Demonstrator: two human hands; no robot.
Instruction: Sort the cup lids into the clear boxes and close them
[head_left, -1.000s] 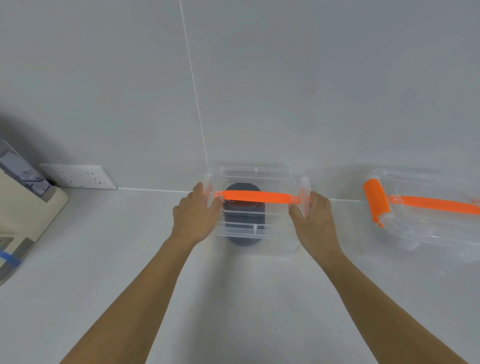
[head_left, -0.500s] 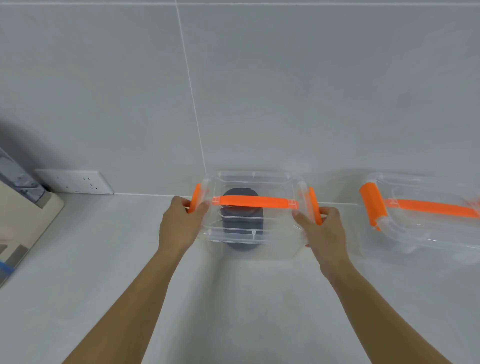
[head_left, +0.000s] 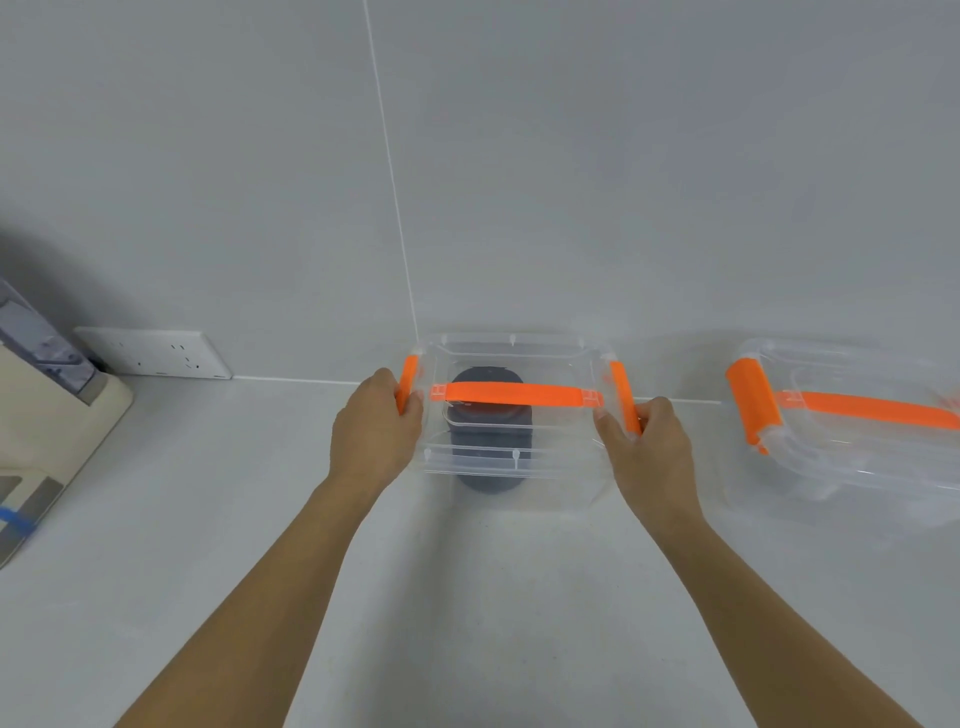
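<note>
Clear box (head_left: 511, 415) sits on the white counter (head_left: 208, 519), back edge close to the tiled wall (head_left: 519, 156). Its clear lid is on top, with an orange handle strap (head_left: 514, 394) running left to right across it. Dark stack of cup lids (head_left: 491, 415) visible through the plastic, roughly centred under the strap, inside the box.

Left hand (head_left: 376, 428) is at the box's left end. Fingers curled around the left orange latch (head_left: 407, 382); the latch stands nearly upright, sticking up above the fingers, lower part hidden in the grip. Thumb side presses against the box wall.

Right hand (head_left: 647, 441) is at the box's right end, mirrored. Fingers closed on the right orange latch (head_left: 622, 395), which also stands up, slightly tilted, lower end buried in the grip. Can't tell whether either latch is snapped down onto the lid.

The cup lids lie between the two hands, apart from both, with the box walls in between.

Second clear box (head_left: 841, 441) sits to the right, well apart from the right hand, lid on, with a wide orange latch (head_left: 753, 405) on its left end and an orange strap across its top. Contents not discernible.

Far left: a wall socket (head_left: 156, 353) at counter level, and a beige appliance (head_left: 47, 431) cut off by the frame edge.
</note>
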